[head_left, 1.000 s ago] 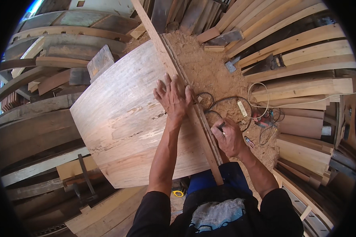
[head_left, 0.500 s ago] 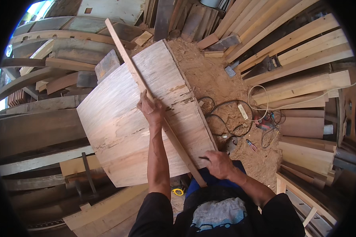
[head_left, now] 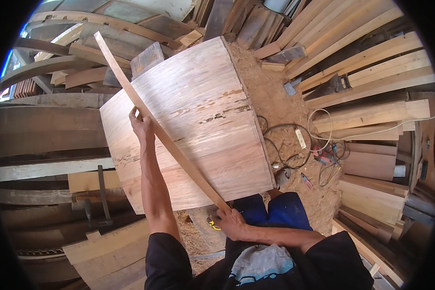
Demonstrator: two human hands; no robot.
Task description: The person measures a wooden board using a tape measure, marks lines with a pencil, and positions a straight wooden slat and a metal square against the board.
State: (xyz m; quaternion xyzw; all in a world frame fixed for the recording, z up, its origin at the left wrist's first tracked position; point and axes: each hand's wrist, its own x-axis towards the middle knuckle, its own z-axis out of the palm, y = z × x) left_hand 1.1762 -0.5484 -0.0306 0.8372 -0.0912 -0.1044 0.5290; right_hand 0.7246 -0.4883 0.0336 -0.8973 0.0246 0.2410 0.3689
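Strip slants over the panel, its near end past the panel's edge. Your left hand pinches it partway along; your right hand is closed on the near end. Move both grips together so it doesn't twist or flex. What looks like a bucket, far off, hides its contents.

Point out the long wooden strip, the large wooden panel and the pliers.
Wooden strip (head_left: 170, 144): head view, near mid-length on its face.
Wooden panel (head_left: 205, 128): head view, bare upper face.
Pliers (head_left: 308, 183): head view, on the handles.
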